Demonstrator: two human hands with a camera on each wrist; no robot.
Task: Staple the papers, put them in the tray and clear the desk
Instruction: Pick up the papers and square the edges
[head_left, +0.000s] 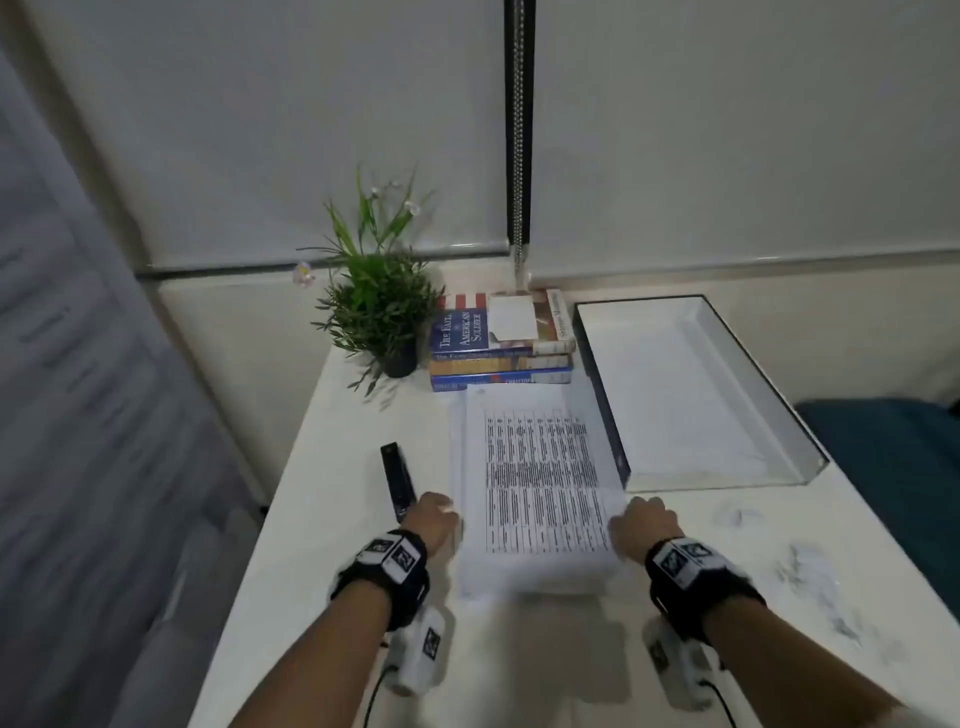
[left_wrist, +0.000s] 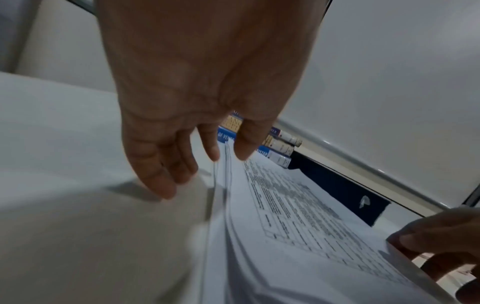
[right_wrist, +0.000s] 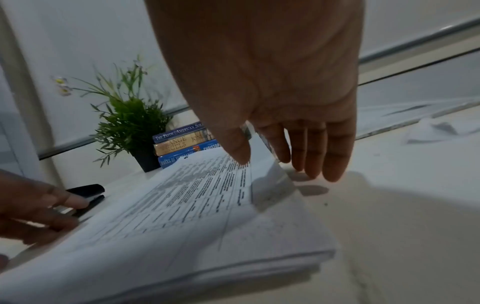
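Note:
A stack of printed papers (head_left: 540, 483) lies in the middle of the white desk, its sheets fanned and uneven. My left hand (head_left: 434, 519) holds the stack's left edge, the sheet edges running between thumb and forefinger (left_wrist: 224, 156). On the opposite edge my right hand (head_left: 641, 522) has its thumb on top and its fingers beside the upturned edge (right_wrist: 261, 158). A black stapler (head_left: 397, 480) lies just left of my left hand, also visible in the right wrist view (right_wrist: 87, 193). The clear tray (head_left: 605, 400) stands to the right of the papers, holding nothing.
Three stacked books (head_left: 501, 343) with a white note on top sit behind the papers, a potted plant (head_left: 382, 312) to their left. A crumpled white scrap (right_wrist: 431, 131) lies on the desk right of my right hand. The desk's left edge (head_left: 291, 467) is close to the stapler.

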